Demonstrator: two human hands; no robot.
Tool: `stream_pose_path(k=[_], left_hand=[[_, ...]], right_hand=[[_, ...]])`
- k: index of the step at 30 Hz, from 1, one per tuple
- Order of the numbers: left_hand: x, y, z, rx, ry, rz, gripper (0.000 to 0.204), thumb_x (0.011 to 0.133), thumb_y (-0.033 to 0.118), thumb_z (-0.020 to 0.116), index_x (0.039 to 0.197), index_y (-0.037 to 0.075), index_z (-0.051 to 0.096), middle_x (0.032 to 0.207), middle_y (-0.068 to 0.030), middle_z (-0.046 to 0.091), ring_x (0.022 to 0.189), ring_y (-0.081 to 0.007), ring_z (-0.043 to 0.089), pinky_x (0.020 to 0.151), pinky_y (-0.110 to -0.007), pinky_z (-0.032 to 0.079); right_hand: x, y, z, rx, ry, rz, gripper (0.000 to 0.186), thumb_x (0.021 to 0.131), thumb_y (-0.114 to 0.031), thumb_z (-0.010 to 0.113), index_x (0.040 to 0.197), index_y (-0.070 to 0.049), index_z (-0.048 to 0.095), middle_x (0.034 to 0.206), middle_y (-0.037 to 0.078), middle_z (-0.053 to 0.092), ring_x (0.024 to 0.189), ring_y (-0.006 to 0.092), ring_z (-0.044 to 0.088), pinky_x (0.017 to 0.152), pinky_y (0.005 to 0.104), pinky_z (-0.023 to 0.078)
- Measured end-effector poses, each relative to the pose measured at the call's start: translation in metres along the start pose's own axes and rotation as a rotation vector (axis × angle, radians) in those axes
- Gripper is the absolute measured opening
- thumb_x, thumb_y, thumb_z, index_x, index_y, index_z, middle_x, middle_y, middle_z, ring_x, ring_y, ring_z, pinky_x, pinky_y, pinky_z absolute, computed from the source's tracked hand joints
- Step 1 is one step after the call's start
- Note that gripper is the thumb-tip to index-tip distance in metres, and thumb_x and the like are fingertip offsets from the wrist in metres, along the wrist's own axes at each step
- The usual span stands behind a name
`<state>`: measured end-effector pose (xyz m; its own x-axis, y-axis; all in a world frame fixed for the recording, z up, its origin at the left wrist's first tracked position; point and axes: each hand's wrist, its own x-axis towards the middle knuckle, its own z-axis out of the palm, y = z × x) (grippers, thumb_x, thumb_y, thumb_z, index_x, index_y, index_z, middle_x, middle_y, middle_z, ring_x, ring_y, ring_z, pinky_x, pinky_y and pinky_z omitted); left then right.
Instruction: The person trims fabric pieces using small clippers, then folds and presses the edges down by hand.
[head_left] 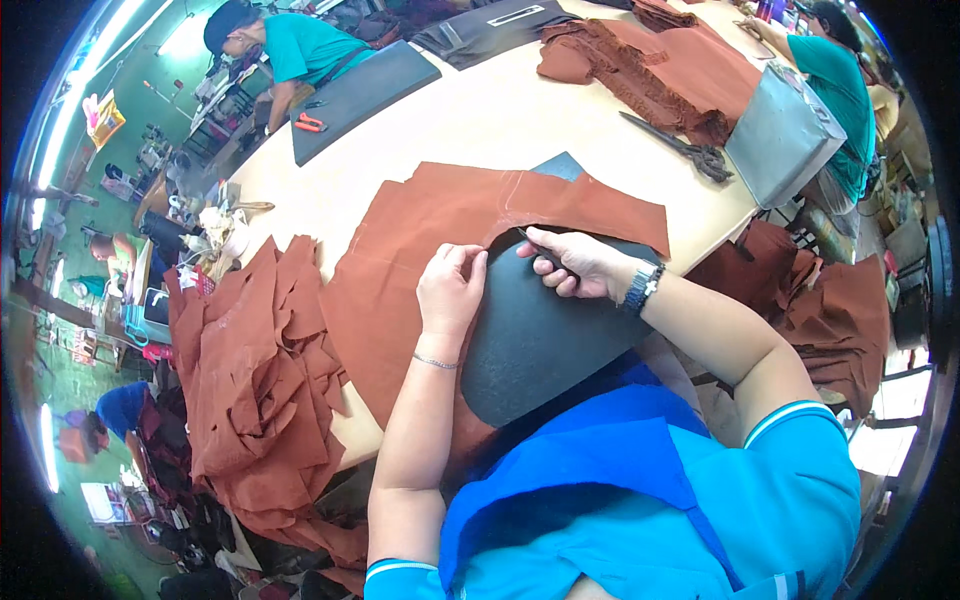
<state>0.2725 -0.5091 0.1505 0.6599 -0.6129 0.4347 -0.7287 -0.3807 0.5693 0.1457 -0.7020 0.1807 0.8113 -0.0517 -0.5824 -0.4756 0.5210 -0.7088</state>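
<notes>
A reddish-brown leather sheet (400, 215) lies over a dark cutting board (545, 335) in front of me. Its edge curves around a bare stretch of the board, and faint pale lines run across it. My right hand (580, 262) is closed around a slim dark-handled knife (548, 256), whose tip meets the leather's curved edge. My left hand (450, 288) rests at that same edge on the left, fingers bent and pressed together on the leather. How much leather lies between those fingers is hidden.
Piles of brown leather pieces (255, 370) hang over the table's left side. More leather (690, 65), dark scissors (680, 147) and a grey metal box (785, 135) stand farther right. Across the table (450, 120), one person (305, 50) leans near another board (370, 95) bearing an orange cutter (310, 123).
</notes>
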Motion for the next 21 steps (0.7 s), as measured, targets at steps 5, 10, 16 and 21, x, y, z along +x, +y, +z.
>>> stream_pose_path(k=[5, 10, 16, 21], left_hand=[[0.003, 0.003, -0.003, -0.101, 0.056, -0.013, 0.011, 0.096, 0.016, 0.075, 0.099, 0.005, 0.078, 0.087, -0.0065, 0.070, 0.071, -0.0168, 0.071, 0.068, -0.031, 0.057], [0.003, 0.001, -0.005, -0.115, 0.061, -0.014, 0.011, 0.096, 0.016, 0.075, 0.099, 0.005, 0.077, 0.088, -0.0068, 0.070, 0.071, -0.0168, 0.071, 0.068, -0.031, 0.057], [0.003, -0.002, -0.004, -0.098, 0.065, -0.020, 0.012, 0.096, 0.016, 0.076, 0.098, 0.005, 0.077, 0.089, -0.0065, 0.071, 0.072, -0.0163, 0.071, 0.068, -0.030, 0.057], [0.004, -0.001, -0.003, -0.125, 0.062, -0.031, 0.012, 0.095, 0.016, 0.077, 0.098, 0.005, 0.077, 0.089, -0.0059, 0.071, 0.072, -0.0156, 0.071, 0.068, -0.030, 0.058]], right_hand=[[0.027, -0.003, 0.001, 0.289, -0.164, 0.113, 0.038, 0.113, -0.044, 0.044, 0.119, -0.010, 0.060, 0.074, -0.007, 0.045, 0.054, 0.0014, 0.035, 0.040, 0.0142, 0.030], [0.035, -0.002, 0.005, 0.264, -0.154, 0.082, 0.037, 0.114, -0.040, 0.042, 0.120, -0.008, 0.059, 0.074, -0.006, 0.043, 0.054, 0.0013, 0.035, 0.040, 0.0150, 0.028], [0.028, 0.005, 0.008, 0.213, -0.108, 0.012, 0.035, 0.113, -0.039, 0.045, 0.120, -0.008, 0.059, 0.072, -0.006, 0.045, 0.052, 0.0010, 0.034, 0.039, 0.0153, 0.028], [0.028, -0.002, 0.012, 0.222, -0.114, 0.073, 0.034, 0.114, -0.038, 0.046, 0.121, -0.007, 0.059, 0.073, -0.005, 0.047, 0.053, 0.0013, 0.034, 0.039, 0.0153, 0.028]])
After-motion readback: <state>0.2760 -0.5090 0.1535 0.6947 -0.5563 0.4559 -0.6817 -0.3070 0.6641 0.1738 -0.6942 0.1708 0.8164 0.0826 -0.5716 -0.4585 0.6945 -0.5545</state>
